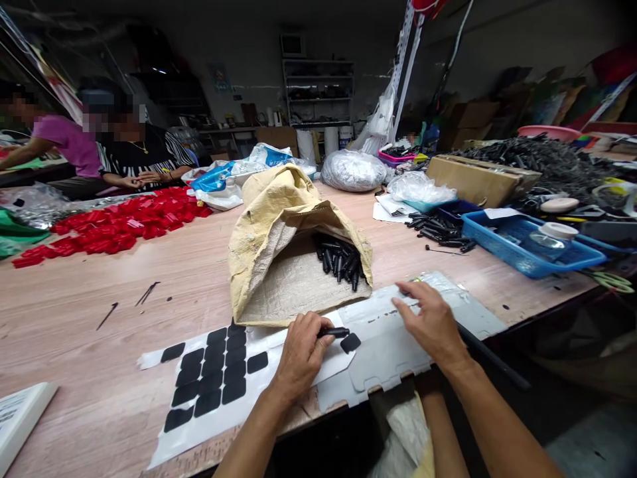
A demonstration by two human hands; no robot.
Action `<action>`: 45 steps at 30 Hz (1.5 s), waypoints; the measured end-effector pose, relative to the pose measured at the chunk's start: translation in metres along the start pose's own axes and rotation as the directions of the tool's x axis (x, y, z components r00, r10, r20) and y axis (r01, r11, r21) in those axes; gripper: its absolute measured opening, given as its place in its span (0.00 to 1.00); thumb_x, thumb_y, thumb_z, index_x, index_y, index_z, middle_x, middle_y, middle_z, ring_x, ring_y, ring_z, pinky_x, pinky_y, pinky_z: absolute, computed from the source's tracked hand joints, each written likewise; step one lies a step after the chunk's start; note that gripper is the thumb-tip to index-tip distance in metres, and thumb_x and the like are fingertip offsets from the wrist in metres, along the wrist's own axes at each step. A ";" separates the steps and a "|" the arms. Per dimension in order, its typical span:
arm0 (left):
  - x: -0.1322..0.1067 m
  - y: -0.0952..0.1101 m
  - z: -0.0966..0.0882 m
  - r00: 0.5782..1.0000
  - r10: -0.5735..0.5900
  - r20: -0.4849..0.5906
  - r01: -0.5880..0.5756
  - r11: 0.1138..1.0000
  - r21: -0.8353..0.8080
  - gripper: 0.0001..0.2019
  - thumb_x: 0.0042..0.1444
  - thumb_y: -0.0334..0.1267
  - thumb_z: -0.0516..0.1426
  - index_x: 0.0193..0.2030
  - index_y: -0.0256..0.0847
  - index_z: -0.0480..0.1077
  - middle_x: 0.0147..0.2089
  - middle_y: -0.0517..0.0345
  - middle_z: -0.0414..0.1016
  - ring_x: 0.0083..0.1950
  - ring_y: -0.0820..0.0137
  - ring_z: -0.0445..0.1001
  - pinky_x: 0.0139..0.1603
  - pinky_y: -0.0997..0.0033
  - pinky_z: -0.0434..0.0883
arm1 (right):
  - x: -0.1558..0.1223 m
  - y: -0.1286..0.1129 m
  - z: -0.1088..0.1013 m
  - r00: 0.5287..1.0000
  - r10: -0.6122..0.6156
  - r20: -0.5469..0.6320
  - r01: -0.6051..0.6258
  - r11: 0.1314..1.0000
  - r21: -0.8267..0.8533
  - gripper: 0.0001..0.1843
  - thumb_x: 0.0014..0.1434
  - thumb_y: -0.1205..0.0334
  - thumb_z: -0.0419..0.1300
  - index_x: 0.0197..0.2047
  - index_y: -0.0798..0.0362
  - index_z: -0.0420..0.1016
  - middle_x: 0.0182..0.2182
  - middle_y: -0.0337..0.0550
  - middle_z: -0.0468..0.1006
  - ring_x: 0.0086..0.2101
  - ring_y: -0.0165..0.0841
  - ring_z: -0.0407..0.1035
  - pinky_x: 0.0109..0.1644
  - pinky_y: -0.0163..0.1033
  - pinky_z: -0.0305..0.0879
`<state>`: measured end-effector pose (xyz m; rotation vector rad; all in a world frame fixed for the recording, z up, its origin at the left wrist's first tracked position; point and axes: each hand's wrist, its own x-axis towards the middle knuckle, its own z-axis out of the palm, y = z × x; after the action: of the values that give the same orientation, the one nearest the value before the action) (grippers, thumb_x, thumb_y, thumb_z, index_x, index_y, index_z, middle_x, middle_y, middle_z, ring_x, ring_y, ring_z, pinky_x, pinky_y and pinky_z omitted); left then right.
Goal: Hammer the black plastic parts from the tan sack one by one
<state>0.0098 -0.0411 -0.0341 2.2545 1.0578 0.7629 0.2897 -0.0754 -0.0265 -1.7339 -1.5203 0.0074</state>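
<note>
My left hand [304, 346] is closed on a slim black cylindrical piece [334, 332], which sticks out to the right between thumb and fingers. Just beyond its tip is a black rounded-square sticker [351, 342]. To the left lies a white backing sheet [263, 385] bearing rows of similar black stickers [213, 362]. My right hand [423, 315] hovers over a grey board [388, 345], thumb and fingers apart, with nothing visible in it. In front of both hands a yellow woven sack [279, 219] lies with its mouth toward me, and several black cylinders [341, 259] rest inside.
Red pieces [124, 222] are heaped at the left, near two seated people. A blue basket [527, 249] with a jar stands right, beside loose black parts [438, 229] and a cardboard box [478, 179]. A white box [24, 418] sits at the near left.
</note>
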 end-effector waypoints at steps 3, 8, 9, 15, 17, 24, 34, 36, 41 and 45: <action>-0.021 0.020 -0.001 0.997 0.050 0.055 -0.054 0.997 0.061 0.07 0.68 0.39 0.53 0.46 0.45 0.72 0.48 0.52 0.74 0.51 0.57 0.68 0.52 0.55 0.65 | 0.003 0.035 -0.008 0.994 0.081 -0.077 -0.105 0.919 -0.381 0.17 0.64 0.57 0.58 0.52 0.54 0.79 0.45 0.52 0.79 0.46 0.45 0.68 0.49 0.48 0.64; -0.091 0.023 0.027 0.969 0.246 0.000 -0.237 0.934 0.269 0.04 0.64 0.41 0.58 0.43 0.48 0.74 0.65 0.53 0.68 0.64 0.53 0.63 0.62 0.52 0.61 | -0.011 0.051 0.003 0.988 0.139 -0.067 -0.152 0.784 -0.601 0.18 0.65 0.56 0.57 0.54 0.53 0.77 0.45 0.52 0.77 0.44 0.44 0.67 0.41 0.45 0.59; -0.104 0.017 0.034 0.964 0.266 -0.023 -0.243 0.909 0.338 0.03 0.64 0.42 0.60 0.42 0.49 0.74 0.67 0.54 0.68 0.65 0.54 0.62 0.64 0.53 0.60 | -0.013 0.050 0.006 0.988 0.126 -0.087 -0.153 0.772 -0.617 0.17 0.65 0.56 0.57 0.54 0.53 0.76 0.44 0.52 0.77 0.43 0.43 0.67 0.41 0.44 0.58; -0.141 -0.001 0.050 0.952 0.288 -0.104 -0.196 0.834 0.516 0.07 0.60 0.48 0.65 0.39 0.50 0.76 0.66 0.55 0.72 0.66 0.55 0.65 0.64 0.55 0.60 | -0.016 0.049 0.011 0.990 0.071 -0.123 -0.134 0.764 -0.631 0.17 0.66 0.57 0.57 0.54 0.53 0.75 0.43 0.50 0.76 0.43 0.42 0.67 0.40 0.43 0.54; -0.132 0.008 0.040 0.951 0.277 -0.136 -0.183 0.861 0.475 0.06 0.61 0.46 0.64 0.41 0.50 0.76 0.64 0.53 0.74 0.64 0.54 0.68 0.62 0.54 0.64 | -0.017 0.049 0.010 0.990 0.059 -0.127 -0.127 0.761 -0.637 0.17 0.67 0.56 0.56 0.54 0.53 0.75 0.43 0.50 0.76 0.42 0.42 0.66 0.40 0.43 0.53; 0.022 0.026 -0.012 0.942 -0.122 -0.312 0.143 0.989 0.045 0.12 0.67 0.40 0.54 0.50 0.40 0.75 0.43 0.51 0.81 0.43 0.63 0.78 0.44 0.65 0.75 | -0.019 0.050 0.011 0.991 0.037 -0.128 -0.113 0.750 -0.652 0.17 0.67 0.56 0.55 0.55 0.53 0.74 0.43 0.49 0.76 0.42 0.41 0.66 0.39 0.42 0.52; 0.217 -0.064 -0.012 0.764 -0.580 -0.282 0.626 0.772 0.109 0.09 0.58 0.40 0.62 0.38 0.36 0.79 0.43 0.41 0.83 0.49 0.56 0.80 0.46 0.65 0.72 | -0.016 0.050 0.010 0.990 0.066 -0.127 -0.131 0.779 -0.613 0.16 0.65 0.58 0.56 0.54 0.52 0.75 0.43 0.50 0.76 0.42 0.42 0.65 0.39 0.44 0.53; 0.224 -0.068 -0.008 0.758 -0.599 -0.259 0.643 0.754 0.137 0.10 0.54 0.40 0.64 0.40 0.37 0.79 0.46 0.40 0.83 0.51 0.55 0.80 0.45 0.66 0.72 | -0.016 0.048 0.009 0.989 0.068 -0.132 -0.135 0.783 -0.607 0.16 0.65 0.58 0.56 0.54 0.52 0.74 0.44 0.50 0.76 0.42 0.42 0.65 0.39 0.44 0.53; 0.206 -0.064 -0.014 0.765 -0.621 -0.172 0.644 0.736 0.208 0.13 0.50 0.40 0.65 0.42 0.37 0.79 0.41 0.43 0.84 0.46 0.56 0.81 0.40 0.68 0.71 | -0.017 0.047 0.009 0.988 0.068 -0.140 -0.141 0.777 -0.614 0.16 0.66 0.58 0.55 0.54 0.52 0.75 0.44 0.49 0.76 0.42 0.42 0.65 0.39 0.43 0.53; 0.161 -0.051 -0.024 0.806 -0.580 -0.118 0.586 0.754 0.295 0.25 0.50 0.37 0.63 0.57 0.40 0.73 0.42 0.46 0.83 0.46 0.55 0.80 0.39 0.67 0.71 | -0.018 0.048 0.010 0.988 0.068 -0.142 -0.142 0.776 -0.614 0.17 0.66 0.57 0.55 0.55 0.52 0.75 0.44 0.50 0.76 0.43 0.42 0.65 0.40 0.43 0.53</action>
<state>0.0539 0.1218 -0.0083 1.9575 1.8871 0.3552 0.3198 -0.0818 -0.0691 -2.2896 -1.4258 -0.5949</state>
